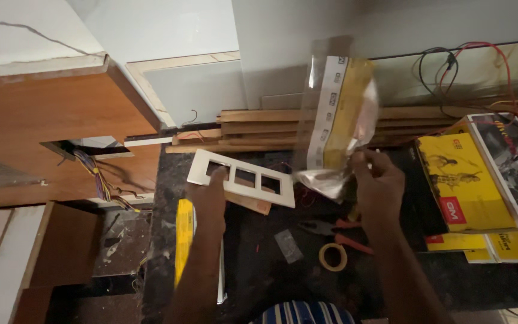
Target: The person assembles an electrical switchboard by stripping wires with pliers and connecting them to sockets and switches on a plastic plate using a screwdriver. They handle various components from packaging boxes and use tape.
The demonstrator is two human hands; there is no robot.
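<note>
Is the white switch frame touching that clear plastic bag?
Apart. The head view shows dark countertop between the white switch frame, held by the left hand, and the plastic bag in the right hand.

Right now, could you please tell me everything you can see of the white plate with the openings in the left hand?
The white switch plate is a flat, oblong frame, apparently plastic, with rectangular openings in a row; three show clearly and a fourth is partly behind the thumb. It looks clean and unbroken. The left hand grips its left end and holds it above the dark countertop, slanting down to the right. A wooden strip shows just beneath its lower edge. The right hand does not touch it.
</note>
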